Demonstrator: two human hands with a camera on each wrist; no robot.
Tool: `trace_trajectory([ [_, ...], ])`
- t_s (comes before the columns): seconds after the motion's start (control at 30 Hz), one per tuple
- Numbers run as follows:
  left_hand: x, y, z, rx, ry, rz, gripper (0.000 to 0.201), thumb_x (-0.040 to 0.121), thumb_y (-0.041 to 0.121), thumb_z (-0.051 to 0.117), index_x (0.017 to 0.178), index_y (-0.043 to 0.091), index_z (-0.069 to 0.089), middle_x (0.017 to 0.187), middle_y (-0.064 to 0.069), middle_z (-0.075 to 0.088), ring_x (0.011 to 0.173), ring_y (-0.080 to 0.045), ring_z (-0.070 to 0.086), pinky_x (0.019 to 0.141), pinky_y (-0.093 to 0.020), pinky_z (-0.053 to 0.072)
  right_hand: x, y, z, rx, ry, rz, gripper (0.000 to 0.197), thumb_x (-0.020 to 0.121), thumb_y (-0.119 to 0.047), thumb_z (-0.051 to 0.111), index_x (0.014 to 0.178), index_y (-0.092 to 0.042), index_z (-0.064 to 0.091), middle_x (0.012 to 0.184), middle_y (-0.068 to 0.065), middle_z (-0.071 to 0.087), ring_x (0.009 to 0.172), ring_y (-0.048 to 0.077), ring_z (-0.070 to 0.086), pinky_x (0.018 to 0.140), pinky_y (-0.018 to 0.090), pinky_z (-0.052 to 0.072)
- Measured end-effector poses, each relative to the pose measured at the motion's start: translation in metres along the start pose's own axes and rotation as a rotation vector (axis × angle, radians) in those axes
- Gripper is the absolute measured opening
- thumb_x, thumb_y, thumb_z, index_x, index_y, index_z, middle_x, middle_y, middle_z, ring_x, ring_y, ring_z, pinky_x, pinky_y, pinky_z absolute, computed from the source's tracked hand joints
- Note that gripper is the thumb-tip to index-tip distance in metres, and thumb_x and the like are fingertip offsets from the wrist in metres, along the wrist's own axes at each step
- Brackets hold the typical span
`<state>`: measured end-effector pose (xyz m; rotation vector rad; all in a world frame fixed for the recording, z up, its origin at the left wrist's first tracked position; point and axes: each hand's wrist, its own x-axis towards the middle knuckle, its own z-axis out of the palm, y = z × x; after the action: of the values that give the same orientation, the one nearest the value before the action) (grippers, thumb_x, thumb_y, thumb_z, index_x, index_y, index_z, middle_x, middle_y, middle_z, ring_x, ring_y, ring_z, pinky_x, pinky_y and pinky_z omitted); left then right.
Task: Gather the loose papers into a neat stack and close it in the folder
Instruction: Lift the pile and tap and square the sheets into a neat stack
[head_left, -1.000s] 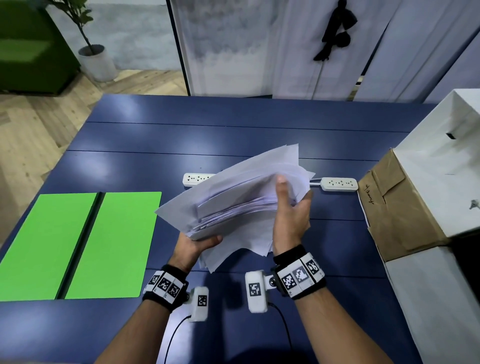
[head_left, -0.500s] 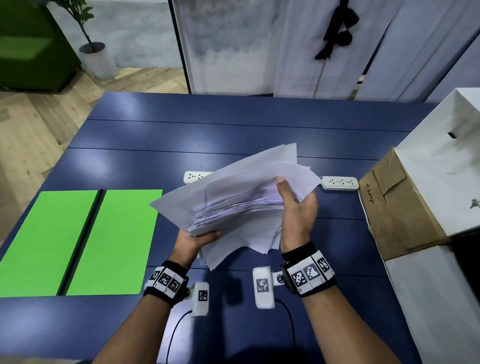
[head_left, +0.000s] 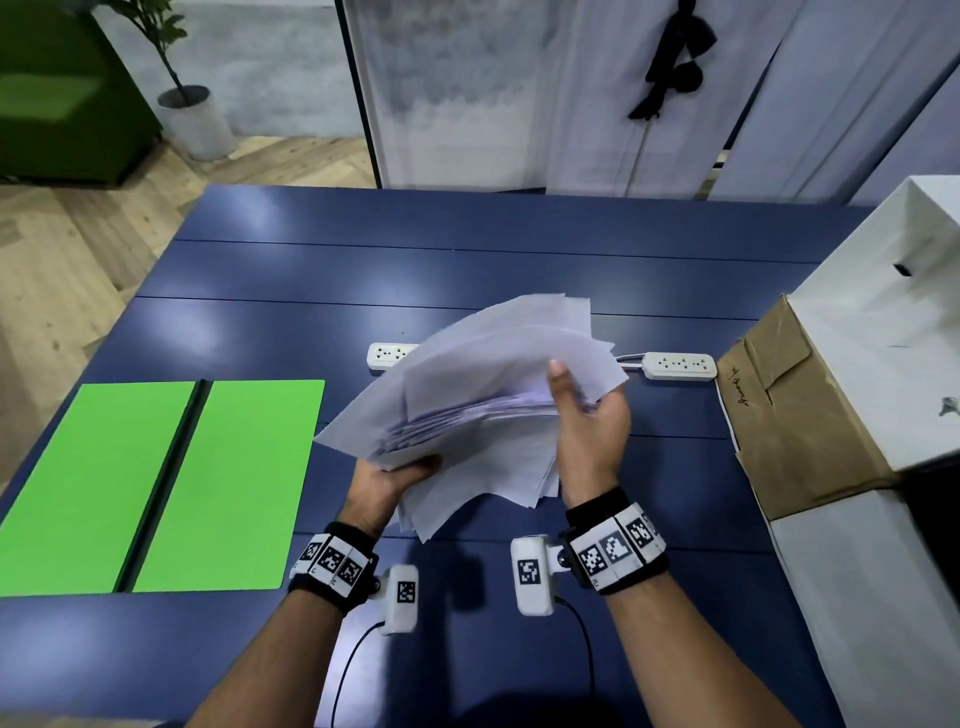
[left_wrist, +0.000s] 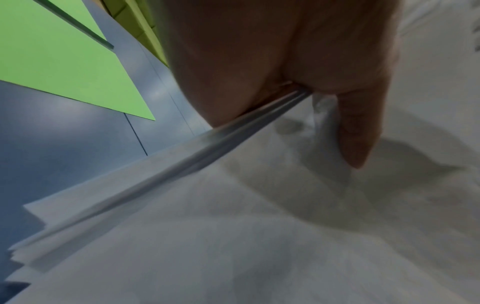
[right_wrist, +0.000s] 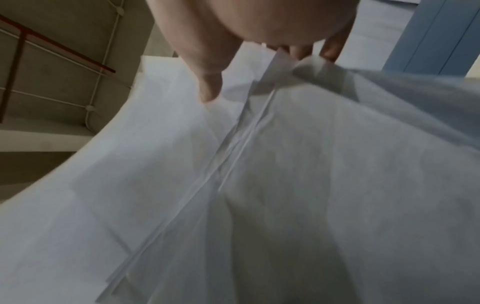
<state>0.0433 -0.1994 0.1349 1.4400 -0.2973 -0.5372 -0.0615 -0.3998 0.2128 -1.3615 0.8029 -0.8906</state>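
Observation:
A messy bundle of white papers (head_left: 483, 395) hangs above the blue table (head_left: 467, 260), its sheets fanned and uneven. My left hand (head_left: 395, 478) grips its near left edge from below, thumb over the sheets (left_wrist: 358, 131). My right hand (head_left: 582, 415) holds the right side, thumb (right_wrist: 210, 86) on top and fingers hidden behind the papers (right_wrist: 259, 185). The green folder (head_left: 156, 483) lies open and flat on the table to the left, with nothing on it; its corner (left_wrist: 64, 61) shows in the left wrist view.
Two white power strips (head_left: 387, 356) (head_left: 680, 366) lie on the table behind the papers. A brown cardboard box (head_left: 795, 415) and white boxes (head_left: 883, 322) crowd the right edge. Wrist camera cables trail toward me.
Both hands have shifted the bundle slightly right and nearer, and the sheets have slid a little against each other. The folder has not moved.

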Motion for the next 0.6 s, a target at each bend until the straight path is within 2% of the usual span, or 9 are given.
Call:
trace_trajectory([
  [0.1,0.0,-0.002,0.0,-0.064,0.024,-0.008,0.04,0.078,-0.017,0.069,0.113,0.003,0.069,0.104,-0.002,0.077,0.095,-0.015,0.072,0.084,-0.027,0.056,0.013,0.002,-0.015,0.12,-0.12,-0.034,0.038,0.093,-0.034,0.068,0.122,-0.01,0.059,0.11,0.0,0.071,0.101,0.008,0.066,0.091,0.025,0.051],
  [0.23,0.0,0.001,0.004,-0.118,0.019,-0.045,0.034,0.082,-0.012,0.068,0.114,-0.003,0.069,0.107,-0.013,0.077,0.094,-0.021,0.073,0.082,-0.029,0.058,0.023,0.015,-0.033,0.116,-0.264,0.037,0.055,0.084,-0.057,0.069,0.117,-0.016,0.055,0.102,-0.016,0.073,0.098,0.0,0.066,0.09,0.02,0.051],
  [0.3,0.002,-0.001,0.005,-0.135,0.052,-0.069,0.029,0.082,-0.008,0.072,0.11,-0.002,0.072,0.108,-0.018,0.075,0.092,-0.025,0.073,0.084,-0.034,0.058,0.023,0.024,-0.04,0.131,-0.334,0.071,0.052,0.08,-0.045,0.066,0.117,-0.01,0.053,0.101,-0.02,0.074,0.096,-0.006,0.065,0.086,0.016,0.049],
  [0.37,0.003,-0.001,0.006,-0.143,0.108,-0.101,0.023,0.079,-0.003,0.077,0.102,-0.001,0.074,0.102,-0.019,0.075,0.086,-0.026,0.071,0.083,-0.04,0.057,0.023,0.035,-0.048,0.173,-0.425,0.104,0.053,0.083,-0.023,0.05,0.131,-0.002,0.05,0.12,-0.007,0.071,0.11,0.005,0.065,0.09,0.018,0.05],
  [0.4,0.004,-0.001,0.006,-0.14,0.13,-0.115,0.02,0.077,0.0,0.079,0.097,0.0,0.075,0.097,-0.018,0.075,0.082,-0.026,0.07,0.082,-0.04,0.056,0.022,0.039,-0.051,0.188,-0.455,0.126,0.059,0.081,-0.014,0.049,0.139,-0.004,0.047,0.13,0.0,0.067,0.12,0.012,0.063,0.096,0.021,0.049],
  [0.43,0.005,-0.002,0.007,-0.136,0.149,-0.127,0.015,0.077,0.001,0.08,0.092,0.001,0.076,0.092,-0.016,0.075,0.079,-0.025,0.069,0.08,-0.04,0.056,0.022,0.044,-0.054,0.167,-0.484,0.139,0.069,0.079,-0.012,0.057,0.146,-0.009,0.042,0.141,0.003,0.061,0.13,0.016,0.057,0.104,0.026,0.047],
  [0.5,0.004,-0.001,0.008,-0.144,0.167,-0.137,0.01,0.078,-0.001,0.078,0.085,0.005,0.078,0.088,-0.013,0.076,0.076,-0.024,0.07,0.076,-0.037,0.057,0.017,0.051,-0.058,0.025,-0.539,0.128,0.106,0.07,-0.034,0.087,0.156,-0.016,0.027,0.154,0.006,0.047,0.145,0.019,0.042,0.118,0.036,0.035],
  [0.53,0.005,-0.001,0.008,-0.153,0.167,-0.142,0.01,0.078,-0.002,0.077,0.084,0.006,0.079,0.088,-0.013,0.076,0.075,-0.024,0.07,0.076,-0.038,0.058,0.015,0.053,-0.058,-0.057,-0.551,0.113,0.117,0.064,-0.04,0.092,0.157,-0.018,0.023,0.156,0.004,0.044,0.147,0.019,0.038,0.121,0.04,0.031],
  [0.6,0.004,-0.001,0.008,-0.166,0.154,-0.146,0.011,0.078,0.0,0.078,0.088,0.004,0.078,0.091,-0.015,0.076,0.078,-0.025,0.071,0.081,-0.042,0.058,0.014,0.061,-0.054,-0.164,-0.524,0.085,0.113,0.066,-0.027,0.094,0.155,-0.022,0.025,0.153,-0.001,0.047,0.145,0.015,0.041,0.122,0.047,0.031],
])
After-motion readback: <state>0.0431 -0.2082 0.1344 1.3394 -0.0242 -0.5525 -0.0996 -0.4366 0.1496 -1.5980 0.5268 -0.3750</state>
